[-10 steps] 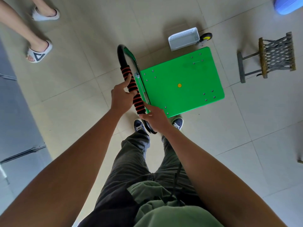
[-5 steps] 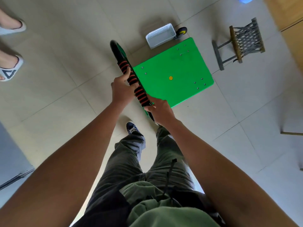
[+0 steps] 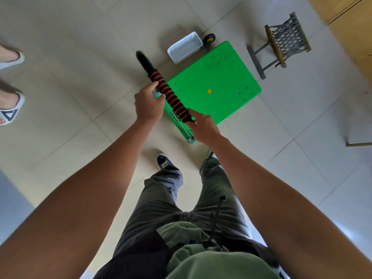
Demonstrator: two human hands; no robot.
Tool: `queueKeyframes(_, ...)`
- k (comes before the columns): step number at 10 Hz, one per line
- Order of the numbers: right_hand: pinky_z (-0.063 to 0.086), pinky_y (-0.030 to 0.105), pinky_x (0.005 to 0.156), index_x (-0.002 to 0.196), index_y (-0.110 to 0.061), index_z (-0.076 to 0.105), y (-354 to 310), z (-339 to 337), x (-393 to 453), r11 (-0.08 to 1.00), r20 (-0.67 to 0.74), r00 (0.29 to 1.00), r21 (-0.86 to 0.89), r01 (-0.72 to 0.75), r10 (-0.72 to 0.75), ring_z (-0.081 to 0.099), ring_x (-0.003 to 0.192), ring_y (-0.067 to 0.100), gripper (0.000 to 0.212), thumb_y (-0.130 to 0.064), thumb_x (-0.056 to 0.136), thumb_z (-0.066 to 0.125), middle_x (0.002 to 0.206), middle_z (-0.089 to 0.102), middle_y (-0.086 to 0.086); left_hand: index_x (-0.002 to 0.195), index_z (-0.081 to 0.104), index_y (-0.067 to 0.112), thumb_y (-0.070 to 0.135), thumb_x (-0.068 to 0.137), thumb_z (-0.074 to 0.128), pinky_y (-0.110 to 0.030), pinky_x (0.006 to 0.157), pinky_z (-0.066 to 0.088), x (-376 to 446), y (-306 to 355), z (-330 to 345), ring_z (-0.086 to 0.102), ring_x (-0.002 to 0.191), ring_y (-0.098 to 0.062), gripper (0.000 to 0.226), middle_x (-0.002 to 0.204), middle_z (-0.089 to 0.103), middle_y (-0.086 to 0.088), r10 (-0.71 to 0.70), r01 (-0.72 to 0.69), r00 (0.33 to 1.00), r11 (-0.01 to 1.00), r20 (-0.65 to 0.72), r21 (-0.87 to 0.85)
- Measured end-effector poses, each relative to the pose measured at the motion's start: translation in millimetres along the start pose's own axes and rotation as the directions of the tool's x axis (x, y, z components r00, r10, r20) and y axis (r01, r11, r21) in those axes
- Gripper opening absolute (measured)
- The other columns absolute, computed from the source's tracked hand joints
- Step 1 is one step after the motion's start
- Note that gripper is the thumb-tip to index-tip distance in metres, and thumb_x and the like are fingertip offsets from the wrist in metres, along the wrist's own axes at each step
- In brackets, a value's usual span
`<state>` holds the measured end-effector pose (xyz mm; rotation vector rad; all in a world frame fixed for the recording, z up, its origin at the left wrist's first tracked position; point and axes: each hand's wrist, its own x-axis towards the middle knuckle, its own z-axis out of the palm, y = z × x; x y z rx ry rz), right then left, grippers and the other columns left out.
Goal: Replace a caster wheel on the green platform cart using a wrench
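Note:
The green platform cart (image 3: pixel 213 77) stands flat on the tiled floor in front of my feet. Its black handle (image 3: pixel 171 95) with red rings rises at the near end. My left hand (image 3: pixel 148 103) grips the handle's upper part. My right hand (image 3: pixel 203 125) grips its lower end. A loose caster wheel (image 3: pixel 209 39) with a yellow hub lies on the floor just past the cart's far edge. I see no wrench.
A white perforated basket (image 3: pixel 185 47) sits by the cart's far corner, touching the wheel. A small folding stool (image 3: pixel 281 43) with a woven seat stands to the right. Another person's sandalled feet (image 3: pixel 10 109) are at the left edge. A wooden panel (image 3: pixel 354 27) fills the top right.
The cart, basket and stool have shifted right and down in view as my head turned. Both hands have kept hold of the handle, which now looks more upright.

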<state>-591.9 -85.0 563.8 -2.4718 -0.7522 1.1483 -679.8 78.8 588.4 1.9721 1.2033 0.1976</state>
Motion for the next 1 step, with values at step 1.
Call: queueKeyframes(1,0.056,0.032,0.076,0.144,-0.029,0.055,4.7,-15.9,2.2,1.0,-0.005,1.0,0.019,0.025,-0.025,0.068,0.091,0.026,0.041,-0.024,0.104,0.051,0.127,0.068,0.008,0.129,0.069,0.01,0.023,0.093,0.06,-0.044,0.097,0.056,0.9,1.9,-9.2,0.067,0.115,-0.028,0.039,0.129,0.07,-0.008,0.204,-0.191,0.978,0.961,-0.048,0.203)
